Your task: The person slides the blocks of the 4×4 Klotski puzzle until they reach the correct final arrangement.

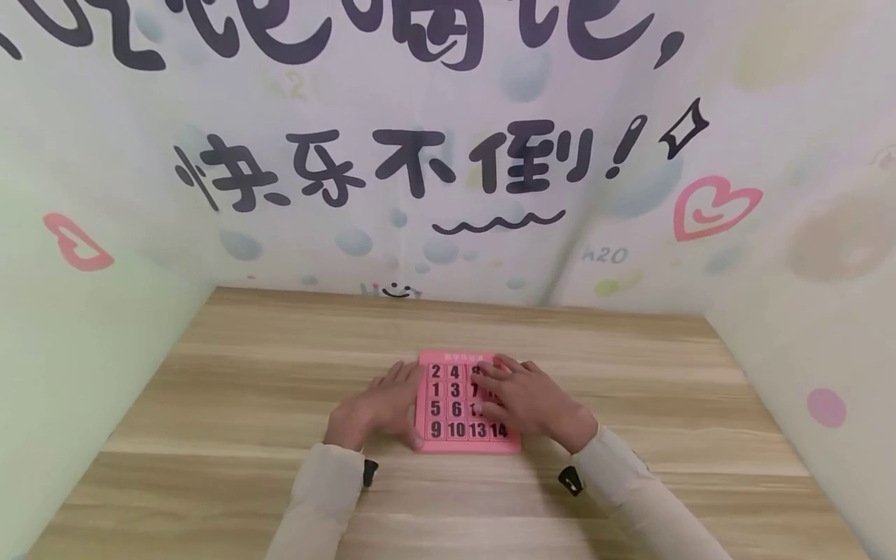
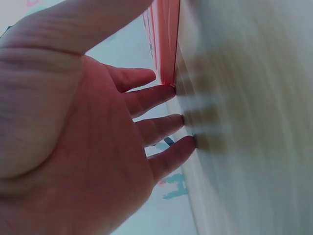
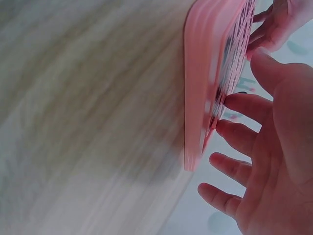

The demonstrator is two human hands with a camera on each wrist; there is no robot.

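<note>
A pink number slide puzzle (image 1: pixel 469 447) lies flat on the wooden table, its square tiles printed with black numbers. My left hand (image 1: pixel 383 402) rests along its left side, thumb at the near left corner. In the left wrist view, the spread, nearly straight fingers (image 2: pixel 164 126) reach beside the puzzle's pink edge (image 2: pixel 167 44) down to the table. From the right, my right hand (image 1: pixel 528 398) lies over the puzzle, with fingertips on or just above the tiles and covering several of them. The right wrist view shows its fingers (image 3: pixel 242 139) spread and slightly bent.
The wooden table (image 1: pixel 280 342) runs back to a white wall (image 1: pixel 315 233) with large black lettering and painted drops. Side walls stand at the left (image 1: pixel 63 350) and right (image 1: pixel 805 334). Pale sleeves cover both forearms, with a small black item at each wrist.
</note>
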